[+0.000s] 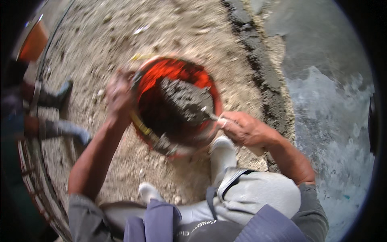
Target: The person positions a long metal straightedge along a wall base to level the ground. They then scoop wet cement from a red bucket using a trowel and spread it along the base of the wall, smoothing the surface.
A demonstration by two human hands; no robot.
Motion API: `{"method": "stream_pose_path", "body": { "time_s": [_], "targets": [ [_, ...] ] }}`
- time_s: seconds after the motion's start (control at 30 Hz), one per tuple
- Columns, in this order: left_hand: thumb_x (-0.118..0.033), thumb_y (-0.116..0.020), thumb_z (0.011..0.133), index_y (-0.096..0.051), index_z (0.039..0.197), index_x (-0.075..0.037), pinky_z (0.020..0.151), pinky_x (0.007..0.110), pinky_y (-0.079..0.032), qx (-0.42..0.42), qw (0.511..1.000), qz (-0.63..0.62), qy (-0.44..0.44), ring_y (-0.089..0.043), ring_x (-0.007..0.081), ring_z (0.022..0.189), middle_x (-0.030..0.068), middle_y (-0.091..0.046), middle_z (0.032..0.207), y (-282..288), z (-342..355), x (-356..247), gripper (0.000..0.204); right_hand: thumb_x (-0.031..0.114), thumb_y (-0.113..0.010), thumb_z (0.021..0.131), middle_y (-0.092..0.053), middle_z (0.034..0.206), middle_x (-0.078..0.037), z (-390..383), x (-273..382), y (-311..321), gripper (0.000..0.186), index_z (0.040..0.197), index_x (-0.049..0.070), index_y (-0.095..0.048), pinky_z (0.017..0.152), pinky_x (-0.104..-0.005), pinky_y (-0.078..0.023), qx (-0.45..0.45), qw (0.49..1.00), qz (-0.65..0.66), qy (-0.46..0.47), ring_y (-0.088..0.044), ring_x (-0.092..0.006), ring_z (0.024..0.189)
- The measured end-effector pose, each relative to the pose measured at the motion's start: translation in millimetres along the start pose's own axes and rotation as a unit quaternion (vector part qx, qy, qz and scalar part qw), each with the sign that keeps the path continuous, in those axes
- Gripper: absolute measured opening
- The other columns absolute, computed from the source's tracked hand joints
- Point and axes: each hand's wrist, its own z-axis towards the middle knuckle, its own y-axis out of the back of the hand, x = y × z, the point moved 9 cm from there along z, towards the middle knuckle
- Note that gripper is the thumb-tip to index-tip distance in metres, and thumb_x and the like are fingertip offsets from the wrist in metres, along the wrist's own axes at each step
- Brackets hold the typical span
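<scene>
An orange-red bucket (217, 94) tilts in front of me, its mouth facing up toward me and its inside dark. My left hand (119, 94) is closed on the bucket's left rim, the fingers blurred by motion. In my right hand (244, 128) is the handle of a trowel (210, 114), held at the right side of the bucket. A heap of wet grey mortar (185, 97) lies on the trowel's blade, over the bucket's mouth, and hides most of the blade. Grey smears and a yellow strip (142, 126) show along the bucket's lower left side.
Rough, stony ground (181, 28) lies around the bucket. To the right, a strip of wet mortar (262, 76) borders a smooth grey slab (326, 109). Another person's legs (60, 127) are at the left, with an orange container (34, 42) beyond. My shoe (222, 151) is close under the bucket.
</scene>
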Motion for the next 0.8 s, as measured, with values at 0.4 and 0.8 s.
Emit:
{"method": "stream_pose_path", "body": {
  "time_s": [0.4,0.8],
  "targets": [
    [-0.040,-0.031,0.101,-0.055,0.112,0.008,0.081,0.029,-0.048,-0.018,0.887,-0.408,0.216,-0.059,0.0167,0.088,0.0126,-0.063,0.099,-26,8,47,0.054,0.037,-0.042,0.097,-0.054,0.076,-0.010,-16,-62,259,0.035,0.092,0.003,-0.050,0.055,-0.0324,-0.050,-0.424,0.893,-0.142,-0.045,-0.054,-0.0160,0.060],
    [-0.042,-0.035,0.100,-0.054,0.110,0.007,0.080,0.027,-0.047,-0.034,0.885,-0.404,0.231,-0.059,0.0151,0.087,0.0114,-0.063,0.098,-24,7,47,0.054,0.024,-0.036,0.099,-0.053,0.085,-0.016,85,-170,298,0.038,0.122,-0.006,-0.035,0.048,-0.0323,-0.055,-0.513,0.845,0.054,-0.144,-0.060,-0.0217,0.060]
  ]
}}
